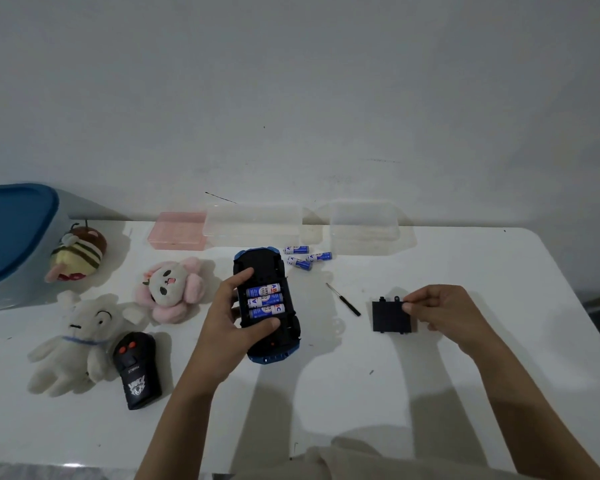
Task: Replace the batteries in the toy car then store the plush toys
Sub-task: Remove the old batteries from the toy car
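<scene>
- One toy car [267,306] lies upside down on the white surface [465,393], its battery bay open and facing up.
- Three batteries [264,300] sit side by side inside that bay.
- Three loose batteries [305,257] lie just beyond the car's far end, slightly to its right.
- One black battery cover [390,317] is well to the right of the car, off the bay.
- One small screwdriver [344,300] lies between the car and the cover.
- Three plush toys are left of the car: a pink-and-white one [172,289] nearest it, a white one [80,344] further left and nearer the person, a striped one [78,252] furthest left and back.
- One black remote control [137,370] lies against the white plush.
- Behind the car stand one pink box [177,230] and two clear boxes [253,221]; a blue-lidded bin [14,233] sits far left.
- Left hand [232,317]: its grip is curled round the car's left side, thumb at the near edge of the bay, fingers at its far edge.
- Right hand [444,313]: its grip pinches the cover's right edge with the fingertips.
</scene>
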### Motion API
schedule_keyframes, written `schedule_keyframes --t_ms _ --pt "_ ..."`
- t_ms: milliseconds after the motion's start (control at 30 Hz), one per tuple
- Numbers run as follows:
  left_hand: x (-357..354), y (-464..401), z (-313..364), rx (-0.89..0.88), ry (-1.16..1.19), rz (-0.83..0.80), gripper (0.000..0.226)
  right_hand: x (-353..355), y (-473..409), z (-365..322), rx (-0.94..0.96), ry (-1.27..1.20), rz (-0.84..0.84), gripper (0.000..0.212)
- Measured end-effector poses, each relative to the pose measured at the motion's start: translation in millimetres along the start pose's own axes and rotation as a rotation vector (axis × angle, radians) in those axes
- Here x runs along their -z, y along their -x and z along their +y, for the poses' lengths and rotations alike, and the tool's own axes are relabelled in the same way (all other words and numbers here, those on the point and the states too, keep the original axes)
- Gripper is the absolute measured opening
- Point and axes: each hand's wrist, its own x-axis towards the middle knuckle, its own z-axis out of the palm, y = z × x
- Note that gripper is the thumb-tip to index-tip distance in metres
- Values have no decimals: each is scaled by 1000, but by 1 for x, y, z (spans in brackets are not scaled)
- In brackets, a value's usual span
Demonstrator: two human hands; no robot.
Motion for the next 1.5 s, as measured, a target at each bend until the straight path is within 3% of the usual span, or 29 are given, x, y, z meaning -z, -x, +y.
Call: schedule_keyframes --t_ms 367,500,633,767,1100,1500 --pt "-18 3 7 -34 46 -63 87 -11 -9 5 17 203 83 13" --pt "-25 4 12 -57 -3 -133 93 -25 6 -26 190 157 156 7" --pt "-35 4 13 -81 -60 -154 94 -60 34 -62 354 -46 10 8" --pt "-41 6 16 -99 -57 -197 101 -82 44 -76 443 -71 -122 18" --pt "-44 3 13 -98 -77 -165 108 -99 33 -88 427 78 -44 16" --pt "-45 -1 16 -189 -159 -95 107 -110 21 -102 291 -92 -42 3"
